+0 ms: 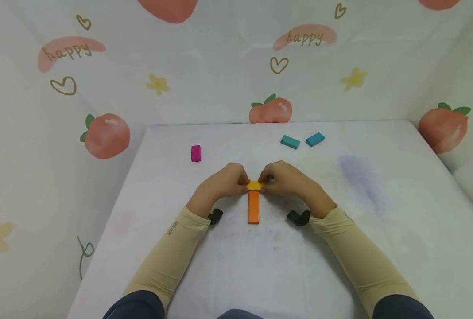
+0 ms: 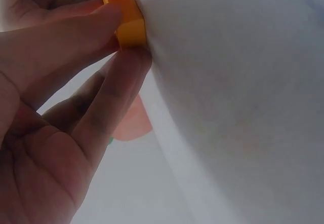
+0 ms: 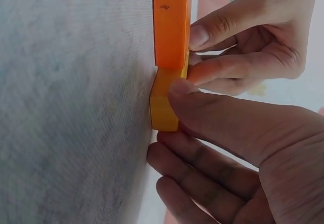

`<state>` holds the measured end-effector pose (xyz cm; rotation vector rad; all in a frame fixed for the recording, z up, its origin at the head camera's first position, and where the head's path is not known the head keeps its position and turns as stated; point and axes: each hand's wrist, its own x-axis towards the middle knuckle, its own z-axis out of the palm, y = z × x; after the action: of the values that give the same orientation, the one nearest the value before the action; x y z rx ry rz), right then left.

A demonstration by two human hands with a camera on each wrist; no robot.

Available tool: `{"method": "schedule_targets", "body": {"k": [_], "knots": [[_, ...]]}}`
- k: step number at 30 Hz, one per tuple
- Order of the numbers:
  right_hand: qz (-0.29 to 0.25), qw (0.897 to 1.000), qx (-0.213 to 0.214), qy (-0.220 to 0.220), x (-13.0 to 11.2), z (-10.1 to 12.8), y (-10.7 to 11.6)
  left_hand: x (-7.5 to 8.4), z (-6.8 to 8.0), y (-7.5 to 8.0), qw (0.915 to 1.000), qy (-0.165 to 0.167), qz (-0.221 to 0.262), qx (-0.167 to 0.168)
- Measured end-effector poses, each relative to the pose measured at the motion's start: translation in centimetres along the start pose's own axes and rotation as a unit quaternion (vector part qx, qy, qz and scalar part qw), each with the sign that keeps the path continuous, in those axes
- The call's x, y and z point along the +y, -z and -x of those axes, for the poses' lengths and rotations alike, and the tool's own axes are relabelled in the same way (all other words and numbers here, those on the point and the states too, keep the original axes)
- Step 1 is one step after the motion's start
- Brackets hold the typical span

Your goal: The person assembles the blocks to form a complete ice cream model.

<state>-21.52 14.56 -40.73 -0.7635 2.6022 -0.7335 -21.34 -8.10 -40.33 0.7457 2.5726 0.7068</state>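
Note:
A yellow block with angled ends lies crosswise on the white table, touching the far end of a long orange block. My left hand pinches the yellow block's left end between thumb and fingers. On the other end, my right hand has a like pinch, its thumb on the near face. Seen from the right wrist, the orange block butts against the yellow block. Fingertips cover parts of the yellow block's ends.
Farther back lie a magenta block on the left, and a green block and a blue block on the right. A printed cloth wall rises behind the table. Black wrist devices sit under both wrists.

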Motion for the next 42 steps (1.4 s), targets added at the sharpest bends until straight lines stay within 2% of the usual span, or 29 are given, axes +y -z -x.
{"method": "schedule_targets", "body": {"k": [4, 14, 42], "knots": [[0.004, 1.0, -0.001, 0.012, 0.1, 0.03, 0.11, 0.17, -0.04, 0.03, 1.0, 0.002, 0.003, -0.003], [0.009, 1.0, 0.006, 0.006, -0.03, 0.05, 0.2, 0.51, -0.02, 0.23, 1.0, -0.007, -0.005, -0.001], [0.018, 1.0, 0.006, 0.017, 0.07, 0.01, -0.24, 0.72, 0.34, -0.04, 1.0, 0.006, 0.005, -0.002]]}}
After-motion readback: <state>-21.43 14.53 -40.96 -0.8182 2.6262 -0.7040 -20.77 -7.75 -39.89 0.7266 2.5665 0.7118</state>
